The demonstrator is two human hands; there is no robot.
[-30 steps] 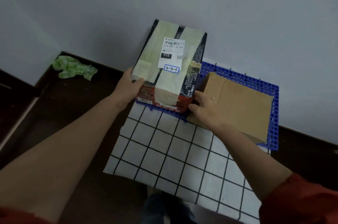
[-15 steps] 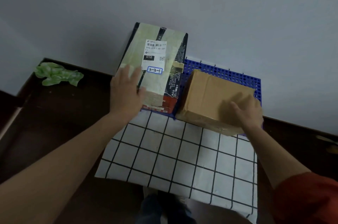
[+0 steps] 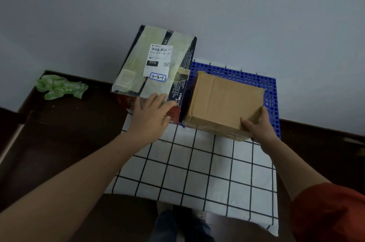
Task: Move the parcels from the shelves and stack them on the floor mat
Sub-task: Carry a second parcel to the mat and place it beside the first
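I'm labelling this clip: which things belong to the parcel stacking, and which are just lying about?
Job: taped parcel marked 3-3-1, brown cardboard parcel, blue perforated panel, checked mat, left hand, right hand.
Lying about: green crumpled plastic.

Dim, flat indoor light; soft focus; wide-angle bending at edges; dark floor corners.

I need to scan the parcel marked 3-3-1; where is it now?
Head view, left of centre: the parcel stands by the wall, left of the brown box, with the left hand on its near end.
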